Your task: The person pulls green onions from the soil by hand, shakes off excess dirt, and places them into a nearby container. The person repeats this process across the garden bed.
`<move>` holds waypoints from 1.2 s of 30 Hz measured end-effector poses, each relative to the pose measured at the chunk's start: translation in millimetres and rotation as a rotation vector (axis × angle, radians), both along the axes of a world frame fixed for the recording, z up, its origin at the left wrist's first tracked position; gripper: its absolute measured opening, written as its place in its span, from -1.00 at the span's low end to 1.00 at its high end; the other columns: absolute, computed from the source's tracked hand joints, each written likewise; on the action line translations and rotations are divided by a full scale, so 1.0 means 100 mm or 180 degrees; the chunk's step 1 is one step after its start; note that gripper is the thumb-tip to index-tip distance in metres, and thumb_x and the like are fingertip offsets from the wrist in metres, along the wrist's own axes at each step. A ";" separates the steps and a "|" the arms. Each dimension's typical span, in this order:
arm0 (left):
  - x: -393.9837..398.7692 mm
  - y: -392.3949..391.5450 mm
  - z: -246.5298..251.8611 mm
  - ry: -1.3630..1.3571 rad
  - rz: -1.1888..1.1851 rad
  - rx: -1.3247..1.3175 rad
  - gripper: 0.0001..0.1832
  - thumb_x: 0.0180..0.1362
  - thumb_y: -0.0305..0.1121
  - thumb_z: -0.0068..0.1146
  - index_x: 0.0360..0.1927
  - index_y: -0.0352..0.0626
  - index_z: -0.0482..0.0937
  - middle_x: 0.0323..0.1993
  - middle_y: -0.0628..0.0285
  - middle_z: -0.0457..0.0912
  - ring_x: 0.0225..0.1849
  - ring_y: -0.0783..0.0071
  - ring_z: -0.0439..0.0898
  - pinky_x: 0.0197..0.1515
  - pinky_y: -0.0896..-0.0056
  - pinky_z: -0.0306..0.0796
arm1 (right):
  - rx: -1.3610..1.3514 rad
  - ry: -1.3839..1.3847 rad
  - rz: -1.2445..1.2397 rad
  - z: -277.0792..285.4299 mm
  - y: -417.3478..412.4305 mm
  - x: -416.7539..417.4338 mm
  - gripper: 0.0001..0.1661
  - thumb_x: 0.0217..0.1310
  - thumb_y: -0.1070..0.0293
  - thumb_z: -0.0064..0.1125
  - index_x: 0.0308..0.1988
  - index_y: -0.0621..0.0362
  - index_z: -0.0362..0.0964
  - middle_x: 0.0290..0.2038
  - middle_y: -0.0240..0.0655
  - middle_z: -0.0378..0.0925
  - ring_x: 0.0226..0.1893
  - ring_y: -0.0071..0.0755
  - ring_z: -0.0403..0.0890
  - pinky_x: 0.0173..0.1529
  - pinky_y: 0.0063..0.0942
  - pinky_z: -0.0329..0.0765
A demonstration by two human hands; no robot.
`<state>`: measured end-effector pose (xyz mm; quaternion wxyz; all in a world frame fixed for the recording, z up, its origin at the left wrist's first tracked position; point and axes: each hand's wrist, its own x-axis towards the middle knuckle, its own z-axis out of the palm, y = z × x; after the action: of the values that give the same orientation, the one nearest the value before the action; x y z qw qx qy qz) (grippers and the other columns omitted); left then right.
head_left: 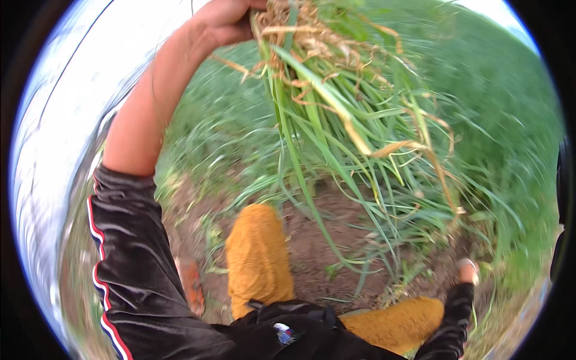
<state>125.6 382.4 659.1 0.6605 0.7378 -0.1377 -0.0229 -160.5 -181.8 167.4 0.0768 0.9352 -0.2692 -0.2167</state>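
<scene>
My left hand (227,20) is raised at the top of the view and grips a thick bunch of long-leaved plants (324,112), which look like green onions or garlic. Dry, straw-coloured leaves (310,40) wrap the gripped end, while the green leaves hang down and fan out to the right. Part of that hand lies beyond the upper edge. Low at the right, my right hand (469,270) is small and blurred beside the standing leaves, with something pale and shiny at it. Its fingers cannot be made out.
Dense green crop (508,112) stands ahead and to the right. Brown soil (324,234) lies between my knees, which are in mustard-coloured trousers (258,256). A reddish-orange object, perhaps a brick (192,288), rests on the ground by my left sleeve (135,252).
</scene>
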 end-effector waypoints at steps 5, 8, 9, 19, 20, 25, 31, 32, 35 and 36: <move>-0.14 2.30 0.29 0.0176 0.0001 0.0359 -0.76 0.26 -0.38 -0.09 -0.14 -0.25 0.57 -0.22 0.08 0.64 -0.17 0.21 0.61 -0.02 0.06 0.49 | 0.0176 -0.0574 0.0002 0.44 0.41 0.15 -0.67 0.22 0.17 0.01 -0.07 -0.01 0.55 -0.03 -0.29 0.59 -0.04 -0.22 0.60 -0.07 -0.26 0.54; -0.41 3.72 0.57 0.0061 0.1104 0.1989 -0.78 0.24 -0.35 -0.02 -0.19 -0.23 0.59 -0.24 0.10 0.63 -0.19 0.27 0.61 -0.08 0.16 0.51 | 0.0445 -0.0836 0.0087 0.67 1.04 0.38 -0.65 0.23 0.16 0.00 -0.04 0.01 0.52 -0.02 -0.27 0.57 -0.03 -0.20 0.59 -0.06 -0.25 0.53; -0.45 4.27 0.62 -0.0106 0.1303 0.2677 -0.77 0.24 -0.36 -0.05 -0.13 -0.22 0.56 -0.21 0.07 0.62 -0.17 0.24 0.60 -0.05 0.14 0.49 | 0.0571 -0.0884 0.0138 0.69 1.29 0.47 -0.64 0.23 0.16 0.00 -0.04 0.01 0.51 -0.01 -0.26 0.57 -0.02 -0.19 0.58 -0.05 -0.25 0.52; -0.01 8.19 -0.51 -0.2038 0.2234 0.5995 -0.54 0.08 -0.19 0.20 0.08 -0.01 0.51 0.08 0.02 0.50 0.13 0.06 0.45 0.23 0.20 0.32 | 0.1298 -0.0818 0.0031 0.77 3.16 1.10 -0.57 0.25 0.12 -0.03 0.04 0.05 0.42 0.03 -0.17 0.52 0.03 -0.11 0.54 0.00 -0.23 0.49; 0.09 8.21 -1.04 -0.0935 0.2170 0.6435 -0.49 0.03 -0.19 0.20 0.11 0.02 0.50 0.25 0.07 0.36 0.32 0.10 0.25 0.35 0.10 0.14 | 0.1190 -0.0856 -0.0062 0.90 3.18 1.09 -0.56 0.25 0.11 -0.03 0.05 0.05 0.42 0.03 -0.16 0.52 0.03 -0.10 0.53 0.00 -0.23 0.49; -0.11 8.97 -3.02 0.3275 0.0692 0.6901 -0.37 -0.17 -0.21 0.40 0.07 -0.07 0.53 0.14 0.10 0.49 0.15 0.16 0.47 0.17 0.07 0.33 | 0.1315 -0.0768 -0.0221 0.79 3.33 1.14 -0.52 0.25 0.09 -0.05 0.09 0.07 0.37 0.05 -0.11 0.49 0.06 -0.06 0.51 0.03 -0.22 0.47; 0.35 7.20 -4.90 0.2435 -0.0042 0.5392 -0.62 -0.03 -0.12 0.23 -0.29 -0.26 0.67 -0.14 -0.05 0.64 -0.12 0.04 0.62 -0.07 0.12 0.51 | 0.1053 -0.0751 -0.0495 1.03 3.05 0.87 -0.47 0.26 0.07 -0.06 0.13 0.10 0.32 0.08 -0.06 0.46 0.08 -0.01 0.48 0.06 -0.20 0.45; 0.36 6.93 -4.98 0.1905 -0.0167 0.4888 -0.63 -0.01 -0.13 0.19 -0.27 -0.24 0.67 -0.16 -0.09 0.63 -0.12 0.05 0.62 -0.06 0.13 0.49 | 0.1104 -0.0743 -0.0528 0.97 3.02 0.82 -0.47 0.27 0.07 -0.07 0.14 0.10 0.31 0.08 -0.05 0.46 0.09 0.00 0.47 0.06 -0.20 0.45; 0.39 5.76 -5.04 0.1328 -0.0570 0.3415 -0.70 0.07 -0.23 0.14 -0.21 -0.21 0.64 -0.19 -0.01 0.65 -0.15 0.07 0.62 -0.06 0.14 0.45 | 0.1082 -0.0782 -0.0637 0.96 2.79 0.63 -0.44 0.27 0.05 -0.07 0.16 0.11 0.29 0.09 -0.03 0.44 0.10 0.03 0.46 0.08 -0.20 0.44; 0.43 5.27 -4.94 0.1354 -0.0774 0.3233 -0.69 0.08 -0.22 0.15 -0.19 -0.20 0.64 -0.20 0.00 0.65 -0.16 0.09 0.62 -0.05 0.17 0.45 | 0.1063 -0.0824 -0.0695 0.97 2.66 0.55 -0.43 0.27 0.05 -0.08 0.17 0.12 0.28 0.10 -0.02 0.44 0.11 0.03 0.46 0.08 -0.19 0.43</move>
<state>168.6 909.4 164.8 0.2282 0.9210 -0.0572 -0.3105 -105.5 83.9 264.1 -0.1380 0.9203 -0.3367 -0.1436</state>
